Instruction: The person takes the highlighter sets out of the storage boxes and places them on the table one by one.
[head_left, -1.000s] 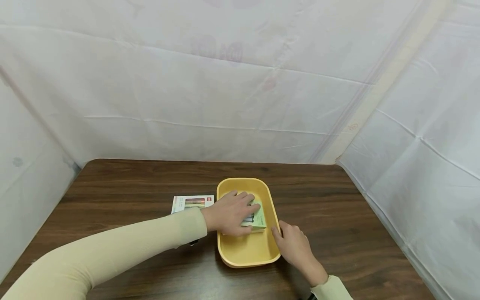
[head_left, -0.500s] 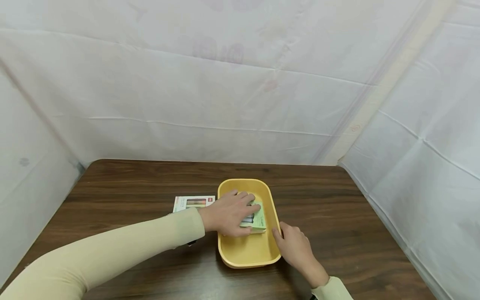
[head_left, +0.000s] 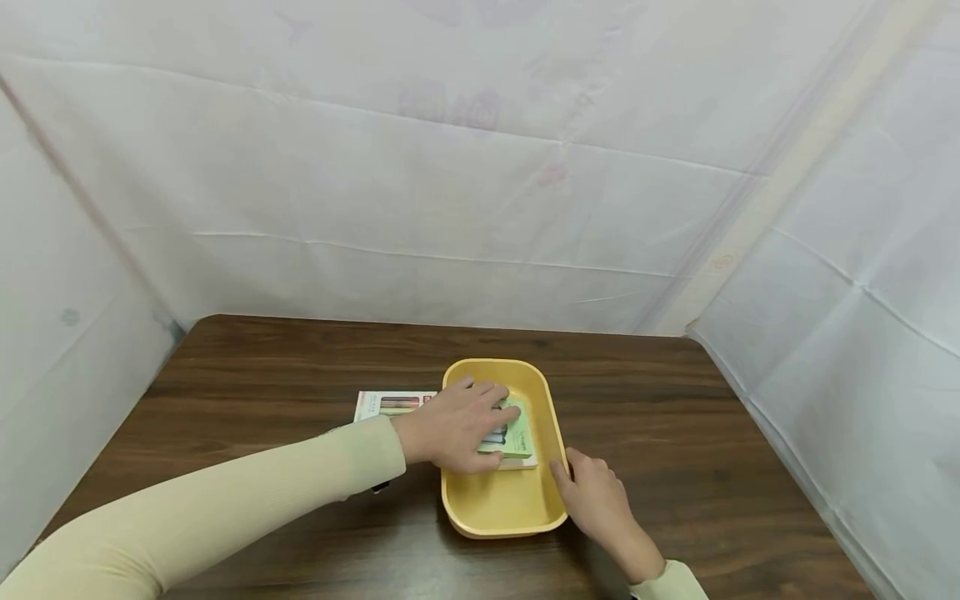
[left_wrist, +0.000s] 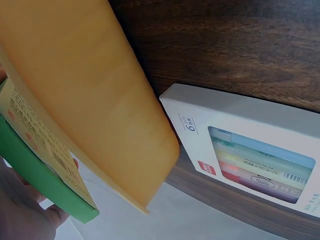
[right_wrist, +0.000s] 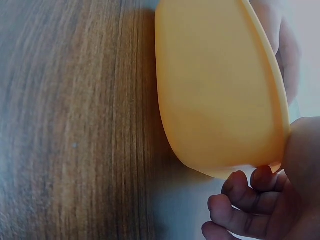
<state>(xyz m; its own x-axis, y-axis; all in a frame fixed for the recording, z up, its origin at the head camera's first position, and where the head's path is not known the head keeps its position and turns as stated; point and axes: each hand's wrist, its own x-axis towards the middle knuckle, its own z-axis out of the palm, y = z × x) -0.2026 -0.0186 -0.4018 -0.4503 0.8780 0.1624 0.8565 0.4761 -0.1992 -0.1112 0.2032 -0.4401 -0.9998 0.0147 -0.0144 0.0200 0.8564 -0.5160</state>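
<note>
My left hand [head_left: 453,425] grips a green box [head_left: 520,435] from above, inside or just over the yellow bin [head_left: 502,504]. The hand covers much of the box's top; dark and pale shapes are printed or windowed on it. In the left wrist view the box shows a cream side [left_wrist: 42,135] with small print, close to the bin's wall. My right hand [head_left: 597,496] holds the bin's right rim, thumb at the inner side and fingers outside. Left of the bin, a white box of colored pens [left_wrist: 260,160] lies on the table, partly behind my left forearm.
The bin stands on a dark wood-grain table [head_left: 300,358]. White sheeting [head_left: 375,192] hangs along the back and both sides. The pen box lies right against or very near the bin's left side.
The head view has turned slightly left, so bin and table sit farther right in it. A pale edge now shows below the green box. Both hands keep their holds.
</note>
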